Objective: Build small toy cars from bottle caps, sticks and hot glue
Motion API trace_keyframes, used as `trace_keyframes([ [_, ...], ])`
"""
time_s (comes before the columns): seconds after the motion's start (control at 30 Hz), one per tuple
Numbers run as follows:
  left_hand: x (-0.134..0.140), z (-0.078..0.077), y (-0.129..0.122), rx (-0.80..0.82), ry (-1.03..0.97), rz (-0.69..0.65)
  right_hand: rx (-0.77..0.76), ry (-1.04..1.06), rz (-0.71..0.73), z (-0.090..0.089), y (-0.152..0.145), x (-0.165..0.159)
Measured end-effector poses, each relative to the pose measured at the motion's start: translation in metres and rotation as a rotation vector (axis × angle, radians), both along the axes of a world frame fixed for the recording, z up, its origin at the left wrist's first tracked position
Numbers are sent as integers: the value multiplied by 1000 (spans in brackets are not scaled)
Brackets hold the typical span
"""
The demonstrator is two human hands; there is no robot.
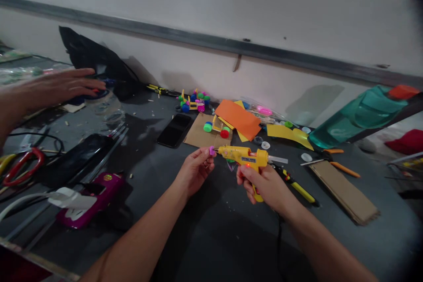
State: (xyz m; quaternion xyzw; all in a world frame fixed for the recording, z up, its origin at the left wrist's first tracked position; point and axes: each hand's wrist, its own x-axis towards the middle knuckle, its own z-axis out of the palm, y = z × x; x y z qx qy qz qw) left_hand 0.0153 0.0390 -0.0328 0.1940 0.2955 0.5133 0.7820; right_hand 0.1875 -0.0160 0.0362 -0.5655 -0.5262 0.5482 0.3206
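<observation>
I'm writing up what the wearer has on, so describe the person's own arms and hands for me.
The left hand and the right hand are both bare, without gloves. No sleeve shows on the left forearm or the right forearm as far as they are in view, and I see no watch or bracelet. Fine details such as rings are too small to rule out.

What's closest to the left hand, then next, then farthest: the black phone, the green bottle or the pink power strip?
In the head view, from the left hand:
1. Black phone: just beyond it, slightly left.
2. Pink power strip: off to the left.
3. Green bottle: at the far right.
</observation>
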Motion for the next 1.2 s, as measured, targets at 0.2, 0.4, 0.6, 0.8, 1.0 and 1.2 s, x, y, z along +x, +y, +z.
trace_keyframes([
  [0.2, 0, 1, 0, -3, -2, 6, -16, -27, 3, 2, 0, -1],
  [0.4, 0, 1, 1, -20, -1, 8, -28, -42, 8, 3, 1, -2],
  [0.6, 0, 2, 1, -20, -7, 12, -33, -39, -2, 3, 0, -2],
  [0.8, 0, 1, 1, -17, -11, 11, -36, -40, -5, 5, 0, -2],
  [1.0, 0, 1, 1, -17, -19, 5, -25, -49, 6, 5, -1, -3],
  [1.2, 0, 2, 1, -27, -16, 11, -24, -55, 3, 6, 0, -2],
])
